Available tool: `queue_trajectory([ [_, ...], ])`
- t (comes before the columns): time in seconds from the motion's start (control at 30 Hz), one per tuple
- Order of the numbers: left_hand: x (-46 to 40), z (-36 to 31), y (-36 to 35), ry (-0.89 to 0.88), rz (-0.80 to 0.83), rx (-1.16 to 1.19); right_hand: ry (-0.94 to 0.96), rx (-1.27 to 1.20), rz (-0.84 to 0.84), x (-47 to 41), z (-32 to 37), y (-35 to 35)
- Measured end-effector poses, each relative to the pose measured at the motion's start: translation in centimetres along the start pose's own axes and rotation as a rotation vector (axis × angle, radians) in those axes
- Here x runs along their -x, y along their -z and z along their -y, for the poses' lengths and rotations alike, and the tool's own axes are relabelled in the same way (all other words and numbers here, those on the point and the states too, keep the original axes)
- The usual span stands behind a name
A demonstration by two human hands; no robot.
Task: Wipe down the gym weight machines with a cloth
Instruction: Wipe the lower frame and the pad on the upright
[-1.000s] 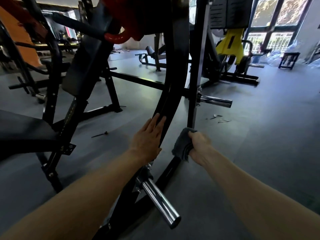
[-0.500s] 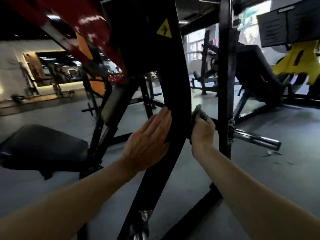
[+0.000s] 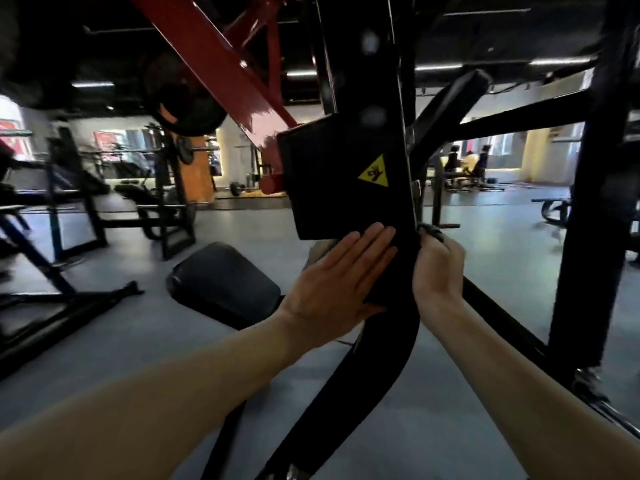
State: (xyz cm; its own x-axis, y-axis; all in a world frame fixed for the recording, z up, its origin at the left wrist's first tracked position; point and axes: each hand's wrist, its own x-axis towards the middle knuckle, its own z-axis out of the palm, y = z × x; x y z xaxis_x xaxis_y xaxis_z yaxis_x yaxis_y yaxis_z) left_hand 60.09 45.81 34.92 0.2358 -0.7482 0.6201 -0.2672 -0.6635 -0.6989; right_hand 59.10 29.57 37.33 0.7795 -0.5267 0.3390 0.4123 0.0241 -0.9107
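Observation:
A curved black frame post (image 3: 377, 341) of the weight machine rises through the middle of the head view, with a yellow warning sticker (image 3: 374, 172) on it. My left hand (image 3: 341, 284) lies flat against the post's left face, fingers straight. My right hand (image 3: 437, 271) grips a dark grey cloth (image 3: 428, 230) against the post's right edge; only a small bunch of cloth shows above the fingers. A red lever arm (image 3: 221, 67) slants overhead.
The machine's black padded seat (image 3: 221, 282) sits low to the left. A black upright (image 3: 588, 202) stands at the right with a diagonal bar running to the floor. Benches and racks (image 3: 159, 202) fill the left background over grey rubber flooring. People are far off at the right.
Both hands have travelled up the curved post from near its base to just under the warning sticker, the cloth moving along the right edge. My view has tilted upward.

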Motion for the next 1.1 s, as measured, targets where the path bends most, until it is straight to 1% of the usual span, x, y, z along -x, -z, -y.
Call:
queue_trajectory([
  [0.13, 0.1, -0.5, 0.5, 0.017, 0.068, -0.068, -0.041, 0.022, 0.098, -0.7, 0.2, 0.7],
  [0.3, 0.0, -1.3, 1.4, 0.055, 0.131, -0.066, -0.038, 0.019, 0.171, -0.1, 0.7, 1.2],
  [0.43, 0.0, -1.8, 2.1, 0.083, 0.161, -0.061, -0.014, 0.047, 0.139, 0.9, 1.2, 1.1],
  [0.53, -0.1, -1.9, 2.3, 0.099, 0.154, -0.030, -0.017, 0.078, 0.122, 1.6, 1.2, 0.8],
  [0.63, 0.1, -1.8, 2.4, 0.102, 0.144, -0.002, 0.004, 0.146, 0.027, 2.5, 1.5, 0.3],
  [0.77, 0.1, -1.5, 1.6, 0.113, 0.087, -0.032, 0.132, 0.285, -0.037, 4.4, 1.6, 0.6],
  [0.9, 0.1, -1.3, 1.1, 0.124, 0.039, 0.031, 0.314, 0.500, -0.050, 6.8, -0.1, 1.2],
  [1.0, 0.2, -1.5, 0.9, 0.097, 0.024, 0.081, 0.448, 0.650, 0.017, 7.9, -1.6, 0.8],
  [1.1, 0.3, -1.4, 1.2, 0.080, -0.002, 0.112, 0.433, 0.674, 0.089, 9.0, -2.0, 0.9],
])
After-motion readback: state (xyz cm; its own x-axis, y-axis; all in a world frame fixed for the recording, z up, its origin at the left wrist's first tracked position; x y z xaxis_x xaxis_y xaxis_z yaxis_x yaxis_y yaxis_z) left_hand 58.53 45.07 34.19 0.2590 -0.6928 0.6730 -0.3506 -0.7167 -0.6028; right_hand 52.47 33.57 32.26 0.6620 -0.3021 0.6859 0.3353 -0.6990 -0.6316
